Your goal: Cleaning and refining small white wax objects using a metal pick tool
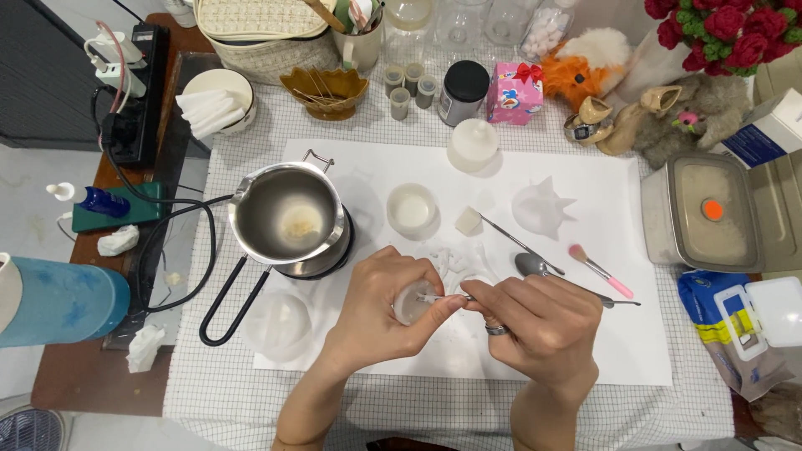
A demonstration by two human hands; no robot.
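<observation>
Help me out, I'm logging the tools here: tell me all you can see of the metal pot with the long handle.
The metal pot is a small, shiny steel pouring vessel with a wide rim, a wire loop at its far edge and a long looped black handle pointing toward the person. It stands upright on a dark round base on the white sheet, left of both hands. A pale yellowish residue lies at its bottom. No hand touches it.

Home craft table, melting pot (288, 219), moulds, plush toys (585, 63)
</observation>
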